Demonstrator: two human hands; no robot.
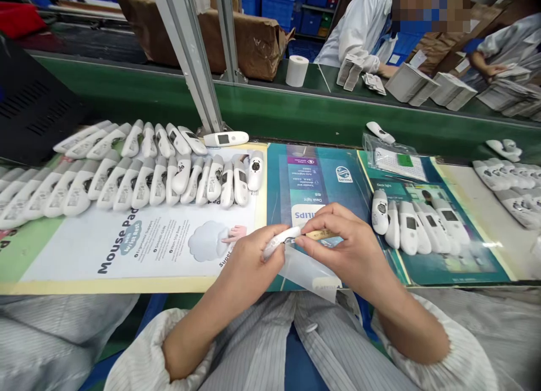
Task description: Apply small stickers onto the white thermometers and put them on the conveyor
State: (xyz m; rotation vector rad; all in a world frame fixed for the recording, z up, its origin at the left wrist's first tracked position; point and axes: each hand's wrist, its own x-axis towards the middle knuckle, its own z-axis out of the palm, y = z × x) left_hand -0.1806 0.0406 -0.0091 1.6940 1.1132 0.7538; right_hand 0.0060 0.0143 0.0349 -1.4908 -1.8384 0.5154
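Note:
My left hand (249, 264) grips a white handheld thermometer (281, 239) at the near table edge. My right hand (344, 239) pinches its tip together with a thin yellowish tool (321, 234); whether the tool touches the device I cannot tell. A clear plastic film or bag (308, 272) hangs below both hands. Two rows of several identical white thermometers (139, 171) lie to the left on a mouse-pad poster (139, 250). Another group of thermometers (418, 225) lies to the right on a teal printed sheet (321, 177).
A slanted metal post (190, 53) rises behind the left rows. A single thermometer (226, 138) lies at its foot. A clear bag (397, 160) with a device sits at right. Across the green conveyor (296, 112), other people in white coats handle booklets beside a paper roll (297, 70).

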